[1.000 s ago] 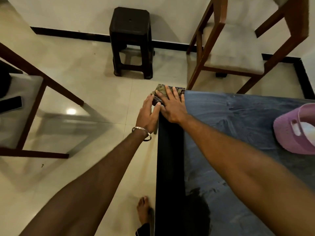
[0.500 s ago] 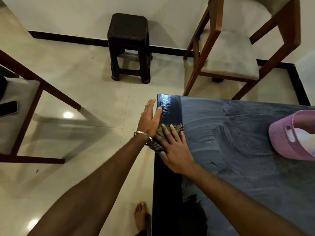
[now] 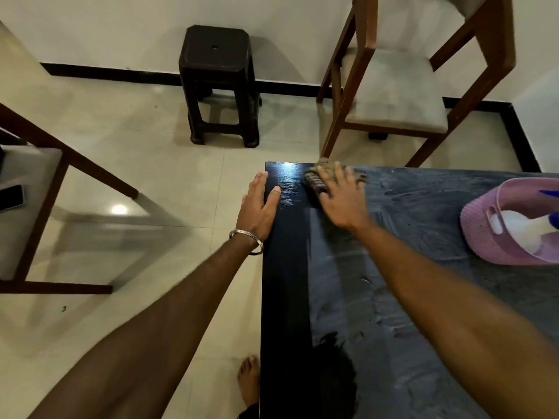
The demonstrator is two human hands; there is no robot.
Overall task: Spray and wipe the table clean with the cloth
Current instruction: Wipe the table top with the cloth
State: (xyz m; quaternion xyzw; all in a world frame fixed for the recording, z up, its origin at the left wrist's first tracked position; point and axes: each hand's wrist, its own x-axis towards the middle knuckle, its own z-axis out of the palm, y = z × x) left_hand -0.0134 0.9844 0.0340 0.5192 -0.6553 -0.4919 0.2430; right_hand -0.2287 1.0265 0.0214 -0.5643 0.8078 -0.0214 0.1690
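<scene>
While the right hand (image 3: 340, 196) lies flat with its fingers spread over the cloth (image 3: 314, 178), it presses that cloth onto the far left corner of the dark table (image 3: 393, 313); the cloth shows as a blurred, patterned bundle under and ahead of the fingers, right at the table's far edge. The left hand (image 3: 257, 207) rests with straight fingers along the table's left edge, thumb lying on the glossy black border, holding nothing; a metal bangle (image 3: 246, 241) circles its wrist. Pale smeared streaks cover the table surface to the right of the cloth. Near the right edge of the view a pink basket (image 3: 484, 234) sits on the table, with a white spray bottle (image 3: 520, 228) lying inside it. Beyond the table stand a dark stool (image 3: 216, 83) against the wall and a wooden chair (image 3: 399, 92) with a pale cushion. Another chair (image 3: 27, 207) at the left carries a phone (image 3: 10, 198). A bare foot (image 3: 249, 378) stands on the tiled floor beside the table.
</scene>
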